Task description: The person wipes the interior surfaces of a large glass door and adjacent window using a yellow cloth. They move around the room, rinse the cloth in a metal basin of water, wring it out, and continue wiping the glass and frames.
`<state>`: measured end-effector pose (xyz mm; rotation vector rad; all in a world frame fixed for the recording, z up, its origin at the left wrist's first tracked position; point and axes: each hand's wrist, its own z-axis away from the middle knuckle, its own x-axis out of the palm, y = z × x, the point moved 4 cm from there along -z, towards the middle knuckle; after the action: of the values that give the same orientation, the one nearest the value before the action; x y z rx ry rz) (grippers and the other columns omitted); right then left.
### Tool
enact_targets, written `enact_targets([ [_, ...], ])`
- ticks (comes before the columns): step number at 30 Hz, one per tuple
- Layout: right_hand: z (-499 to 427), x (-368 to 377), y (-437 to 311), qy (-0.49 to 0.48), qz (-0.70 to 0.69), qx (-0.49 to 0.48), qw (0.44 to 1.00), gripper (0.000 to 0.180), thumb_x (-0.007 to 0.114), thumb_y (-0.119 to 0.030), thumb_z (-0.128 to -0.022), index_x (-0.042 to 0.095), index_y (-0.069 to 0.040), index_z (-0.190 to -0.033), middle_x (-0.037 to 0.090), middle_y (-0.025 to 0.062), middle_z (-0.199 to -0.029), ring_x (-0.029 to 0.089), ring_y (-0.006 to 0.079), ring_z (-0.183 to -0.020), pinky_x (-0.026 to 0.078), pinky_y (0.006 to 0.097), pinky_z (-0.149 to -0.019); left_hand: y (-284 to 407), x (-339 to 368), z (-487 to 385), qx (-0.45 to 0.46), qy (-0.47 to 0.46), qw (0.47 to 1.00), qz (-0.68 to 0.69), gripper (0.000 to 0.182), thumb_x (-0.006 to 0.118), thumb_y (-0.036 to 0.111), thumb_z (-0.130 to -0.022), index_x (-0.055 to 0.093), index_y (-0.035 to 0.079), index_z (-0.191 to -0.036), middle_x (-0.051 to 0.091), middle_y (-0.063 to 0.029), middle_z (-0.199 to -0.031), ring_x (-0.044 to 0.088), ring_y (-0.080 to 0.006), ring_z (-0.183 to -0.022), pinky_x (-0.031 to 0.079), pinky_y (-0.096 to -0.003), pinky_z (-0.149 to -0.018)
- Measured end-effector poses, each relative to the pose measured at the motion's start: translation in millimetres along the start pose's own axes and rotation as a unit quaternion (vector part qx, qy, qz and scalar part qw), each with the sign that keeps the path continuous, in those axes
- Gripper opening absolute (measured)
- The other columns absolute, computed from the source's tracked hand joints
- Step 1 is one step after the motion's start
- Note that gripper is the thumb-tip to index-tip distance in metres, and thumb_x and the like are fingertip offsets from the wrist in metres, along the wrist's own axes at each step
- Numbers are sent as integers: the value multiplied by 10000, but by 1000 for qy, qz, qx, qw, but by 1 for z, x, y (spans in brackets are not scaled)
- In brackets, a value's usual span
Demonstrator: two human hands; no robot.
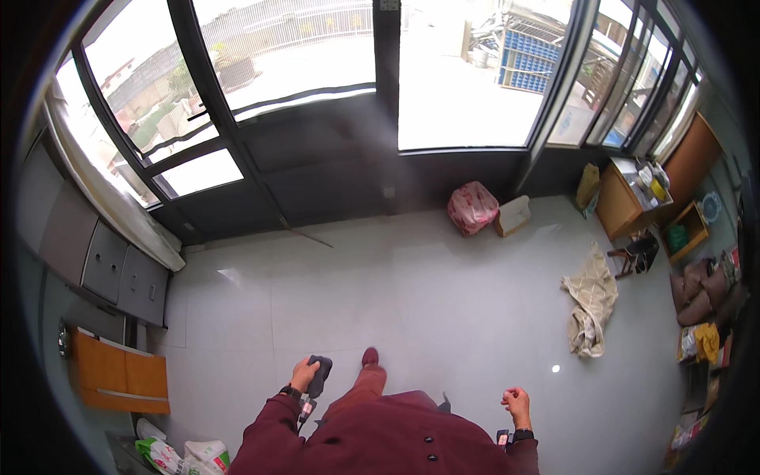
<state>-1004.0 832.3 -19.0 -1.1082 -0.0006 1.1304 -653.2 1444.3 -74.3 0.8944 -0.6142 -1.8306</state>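
My left hand is closed around a dark grey object, perhaps a folded cloth or pouch, at the lower middle of the view. On the right, my right hand hangs beside my body with its fingers curled; nothing shows in it, though the inside of the palm is hidden. Both wrists carry dark bands and small devices. One dark red shoe shows ahead of my body on the pale tiled floor.
A crumpled beige cloth lies on the floor at right. Near the window wall stand a pink bag and an open carton. A small stool and wooden cabinet are at right; an orange-brown cabinet and plastic bags at left.
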Motion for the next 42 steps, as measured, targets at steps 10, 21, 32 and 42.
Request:
enact_targets([
  [10, -102, 113, -130, -108, 42, 3, 993, 210, 690, -203, -871, 666, -46, -1008, 700, 51, -809, 714, 157, -695, 520, 281, -527, 102, 10, -138, -19, -42, 995, 92, 324, 659, 231, -923, 662, 9, -1158, 712, -108, -1025, 669, -203, -912, 540, -376, -806],
  [21, -204, 102, -186, -92, 52, 103, 989, 201, 709, -192, -838, 679, -49, -976, 701, 50, -788, 710, 157, -654, 523, 287, -509, 335, 45, -233, 58, -55, 959, 271, 357, 636, 211, -969, 582, 13, -1261, 665, -78, -1135, 625, -174, -1007, 510, -328, -888],
  [32, -415, 111, -564, -15, 85, -342, 936, 149, 693, -126, -842, 663, -12, -935, 680, 86, -732, 663, 191, -695, 539, 332, -673, 287, 71, -264, -35, 97, 954, 280, 310, 633, 158, -953, 612, -18, -1207, 683, -103, -1076, 659, -200, -935, 548, -358, -821],
  [42, -313, 167, -1082, 124, -6, -792, 598, 338, 722, -146, -884, 638, -70, -1203, 635, 156, -1253, 617, 335, -1172, 504, 413, -967, 321, 66, -271, -66, 164, 919, 353, 285, 640, 183, -961, 595, 16, -1189, 667, -77, -1027, 654, -199, -888, 562, -366, -756],
])
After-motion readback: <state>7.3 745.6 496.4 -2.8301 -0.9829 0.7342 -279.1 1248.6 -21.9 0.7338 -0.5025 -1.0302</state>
